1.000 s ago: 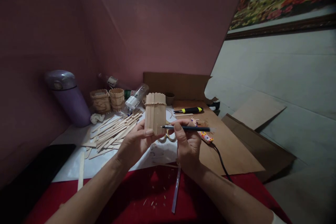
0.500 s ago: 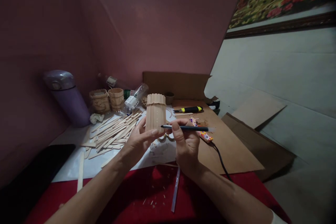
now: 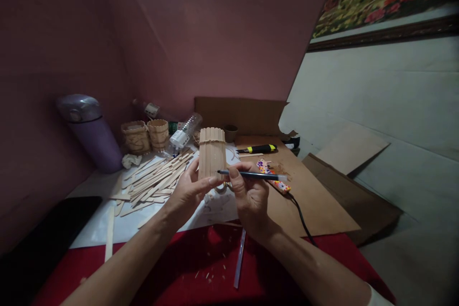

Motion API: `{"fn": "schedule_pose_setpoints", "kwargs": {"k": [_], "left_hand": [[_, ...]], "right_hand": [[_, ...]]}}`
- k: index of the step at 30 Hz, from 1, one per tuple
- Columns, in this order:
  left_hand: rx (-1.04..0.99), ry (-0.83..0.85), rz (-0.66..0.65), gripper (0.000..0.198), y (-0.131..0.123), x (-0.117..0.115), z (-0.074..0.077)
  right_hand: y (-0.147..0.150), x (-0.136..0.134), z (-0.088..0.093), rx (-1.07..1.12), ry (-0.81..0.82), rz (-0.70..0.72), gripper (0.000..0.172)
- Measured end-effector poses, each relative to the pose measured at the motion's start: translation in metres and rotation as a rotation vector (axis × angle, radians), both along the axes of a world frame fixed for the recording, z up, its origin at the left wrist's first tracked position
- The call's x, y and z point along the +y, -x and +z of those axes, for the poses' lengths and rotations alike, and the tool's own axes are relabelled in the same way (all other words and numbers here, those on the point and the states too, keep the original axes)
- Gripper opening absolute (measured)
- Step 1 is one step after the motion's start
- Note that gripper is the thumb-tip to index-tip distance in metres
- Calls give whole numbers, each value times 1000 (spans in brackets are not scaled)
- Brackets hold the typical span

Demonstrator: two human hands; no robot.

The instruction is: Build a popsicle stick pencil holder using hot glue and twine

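My left hand [image 3: 191, 186] is closed around the lower left side of a cup made of popsicle sticks [image 3: 212, 153], with a twine band near its top. The cup is held up over the table, its side facing me. In my right hand [image 3: 251, 196] a dark pen [image 3: 256, 174] is pinched between thumb and fingers. Its tip points left and meets the lower part of the cup's stick wall. A row of small pale dots runs down one stick above the tip. The fingers behind the cup are hidden.
Loose popsicle sticks [image 3: 161, 179] lie heaped on white paper at left. Behind are two finished stick cups [image 3: 158, 135], a purple bottle [image 3: 91, 134] and a clear plastic bottle [image 3: 186, 130]. On cardboard [image 3: 315, 201] at right lie a utility knife [image 3: 261, 148] and a patterned, corded glue gun [image 3: 274, 179]. A glue stick [image 3: 240, 260] lies in front.
The pen and my right hand have shifted slightly left, with the tip still at the lower part of the cup. The cup stays almost where it was in my left hand.
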State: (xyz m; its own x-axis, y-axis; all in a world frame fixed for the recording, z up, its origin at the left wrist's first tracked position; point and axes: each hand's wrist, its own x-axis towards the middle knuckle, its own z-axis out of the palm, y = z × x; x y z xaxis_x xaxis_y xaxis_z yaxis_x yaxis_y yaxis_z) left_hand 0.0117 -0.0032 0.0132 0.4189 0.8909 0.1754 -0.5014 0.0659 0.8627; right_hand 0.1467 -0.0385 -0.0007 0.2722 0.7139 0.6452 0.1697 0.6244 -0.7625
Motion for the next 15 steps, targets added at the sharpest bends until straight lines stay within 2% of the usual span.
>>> {"fn": "schedule_pose_setpoints", "kwargs": {"k": [15], "left_hand": [[47, -25, 39, 53, -2, -1, -1]], "right_hand": [[1, -3, 9, -110, -37, -60, 11]]}}
